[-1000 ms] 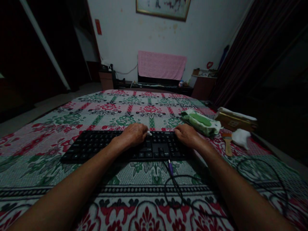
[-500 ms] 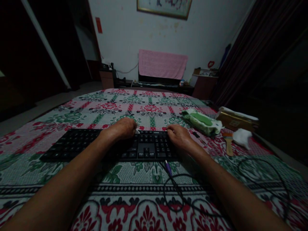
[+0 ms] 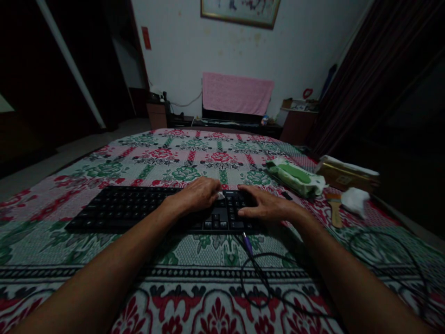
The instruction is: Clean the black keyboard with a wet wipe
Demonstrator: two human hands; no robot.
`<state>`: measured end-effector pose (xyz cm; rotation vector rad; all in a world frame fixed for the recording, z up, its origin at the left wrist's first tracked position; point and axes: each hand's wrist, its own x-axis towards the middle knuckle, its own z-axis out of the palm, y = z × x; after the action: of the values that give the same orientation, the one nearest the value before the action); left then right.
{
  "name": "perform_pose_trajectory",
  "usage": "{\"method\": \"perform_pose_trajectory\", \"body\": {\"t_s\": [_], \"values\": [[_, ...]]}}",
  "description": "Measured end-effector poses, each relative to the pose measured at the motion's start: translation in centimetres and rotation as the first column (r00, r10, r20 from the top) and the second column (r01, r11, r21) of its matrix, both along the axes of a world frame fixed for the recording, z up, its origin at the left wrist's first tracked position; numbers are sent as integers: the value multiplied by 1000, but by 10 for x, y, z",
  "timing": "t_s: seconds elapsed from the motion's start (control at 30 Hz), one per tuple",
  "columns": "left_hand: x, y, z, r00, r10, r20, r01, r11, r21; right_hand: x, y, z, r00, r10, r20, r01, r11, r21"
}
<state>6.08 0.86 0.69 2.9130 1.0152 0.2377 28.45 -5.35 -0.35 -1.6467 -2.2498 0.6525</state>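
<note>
On red-and-green floral cloth [image 3: 194,260] lay the long black plastic keyboard [image 3: 121,208], along which the left hand [image 3: 202,192], pinching a small white wad [image 3: 220,195], had shifted rightward, bringing the wad near the number pad [image 3: 235,215]. The right hand [image 3: 262,204] had spread over that end; no writing (pale keyboard label [image 3: 230,191] included) was legible.
</note>
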Motion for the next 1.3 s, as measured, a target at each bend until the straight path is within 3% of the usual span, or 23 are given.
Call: {"method": "perform_pose_trajectory", "body": {"t_s": [0.17,0.47,0.6,0.73,0.93,1.1,1.3], "values": [[-1,2,2,999,36,-27,-33,996,77,3,1,0,999,41,22,-41,999,-21],[1,-5,6,994,-58,-95,60,998,16,1,-1,2,993,116,11,-116,993,2],[0,-3,6,996,-8,-88,10,1000,28,2,1,0,994,103,-30,-103,995,8],[-1,1,2,998,44,-48,-41,998,57,0,6,-5,993,11,-116,0,996,93],[0,2,-1,997,-54,-52,58,994,89,-8,14,-21,963,-200,-181,246,927,282],[4,-1,-4,997,-8,-81,15,996,88,-8,18,-28,961,-235,-148,271,906,324],[7,2,-8,998,7,65,-12,997,76,-7,16,-27,936,-306,-177,348,883,314]]}}
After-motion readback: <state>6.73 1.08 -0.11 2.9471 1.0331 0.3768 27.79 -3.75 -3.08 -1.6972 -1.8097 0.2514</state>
